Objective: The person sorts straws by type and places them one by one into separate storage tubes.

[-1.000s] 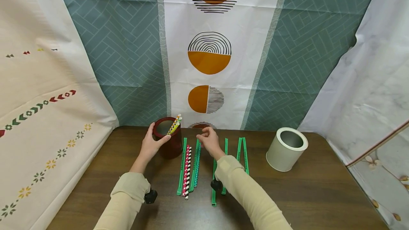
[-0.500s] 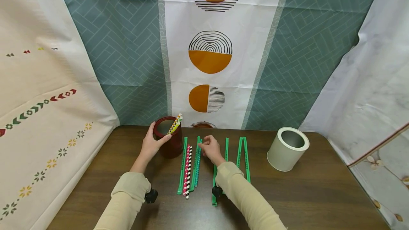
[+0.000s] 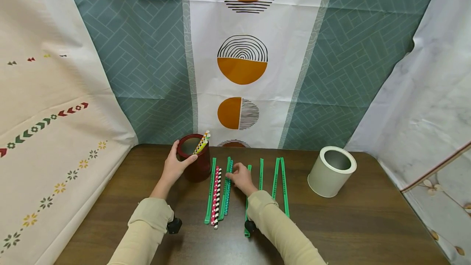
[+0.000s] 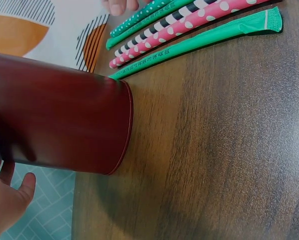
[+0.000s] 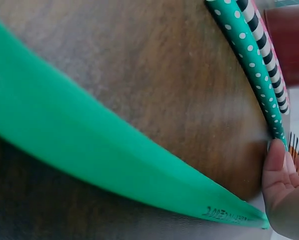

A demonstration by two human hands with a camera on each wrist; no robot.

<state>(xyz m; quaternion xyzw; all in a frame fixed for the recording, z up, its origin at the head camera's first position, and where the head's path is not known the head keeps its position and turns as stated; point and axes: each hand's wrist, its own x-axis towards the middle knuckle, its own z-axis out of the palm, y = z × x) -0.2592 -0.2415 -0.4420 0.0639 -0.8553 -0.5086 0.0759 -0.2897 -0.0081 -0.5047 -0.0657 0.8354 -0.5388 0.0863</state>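
Observation:
My left hand [image 3: 173, 169] holds the dark red cup [image 3: 196, 167] by its rim, thumb on the near side. A few patterned straws [image 3: 201, 144] lean inside the cup. In the left wrist view the cup's red wall [image 4: 64, 117] fills the left side. My right hand [image 3: 241, 177] is at the upper part of a teal dotted straw [image 3: 228, 195] lying on the table. Its thumb touches that straw in the right wrist view; whether the fingers pinch it is unclear. Alongside lie a black-and-white striped straw [image 3: 218, 201], a pink dotted straw [image 3: 214, 203] and green-wrapped straws [image 3: 209, 199].
Several more green-wrapped straws [image 3: 284, 183] lie to the right, some partly under the right forearm. A white can [image 3: 331, 173] stands at the table's right. Patterned cloth [image 3: 243, 19] hangs behind the wooden table [image 3: 349, 228].
My right hand has moved a little nearer along the teal dotted straw from its far end. The left hand stays on the cup, and the straws lie where they were.

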